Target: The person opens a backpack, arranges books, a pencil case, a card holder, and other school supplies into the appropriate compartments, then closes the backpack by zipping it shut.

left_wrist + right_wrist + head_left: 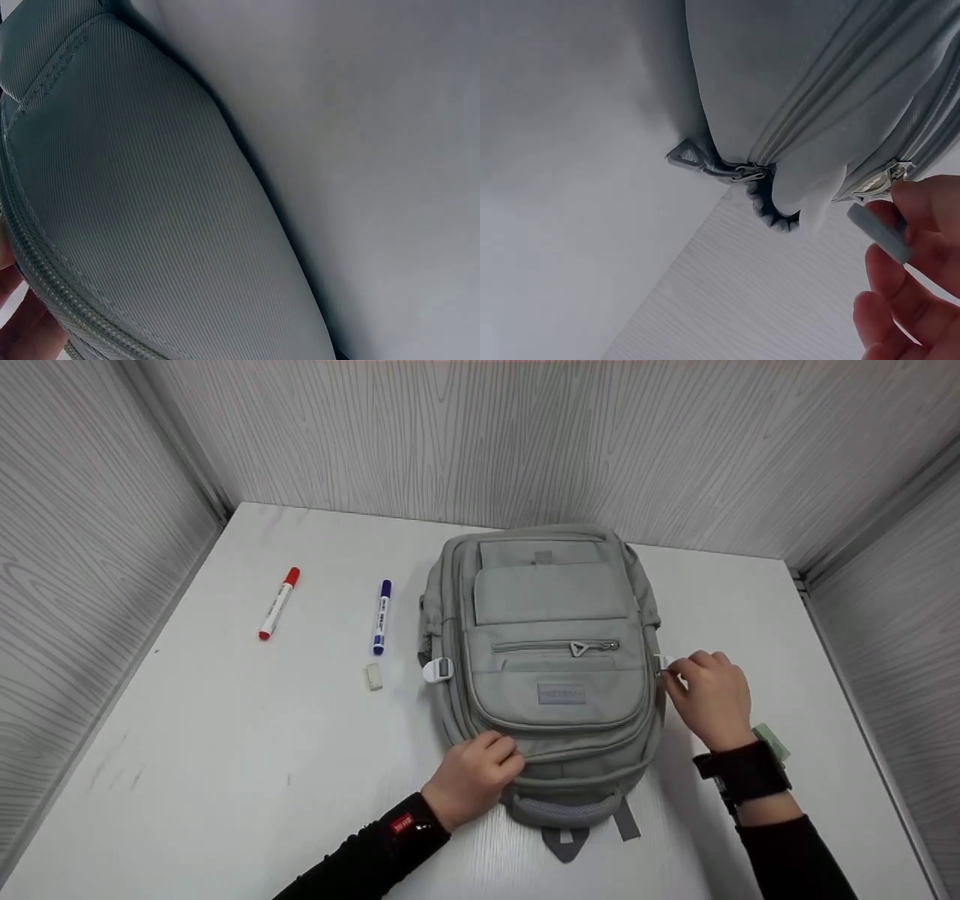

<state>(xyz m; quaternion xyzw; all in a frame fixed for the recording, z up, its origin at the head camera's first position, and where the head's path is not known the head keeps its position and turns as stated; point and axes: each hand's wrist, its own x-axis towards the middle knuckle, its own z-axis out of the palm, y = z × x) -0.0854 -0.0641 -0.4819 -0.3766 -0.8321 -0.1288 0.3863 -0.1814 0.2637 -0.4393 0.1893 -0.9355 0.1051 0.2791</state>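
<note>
Nearest, padded handle point(568, 812) of grey backpack point(555, 592), lying right of centre on table point(187, 750). Left grip point(476, 772) curled snugly on backpack's near left edge. Right grip point(709, 701), farther off at right side, pinches zipper pull point(880, 234), remaining fingers loosely bent. Cloth looks soft, apt to buckle, probably light; best braced at firmer seam, lifted by handle. Left, farther: pale eraser point(373, 676), blue marker point(382, 617), red marker point(279, 604).
</note>
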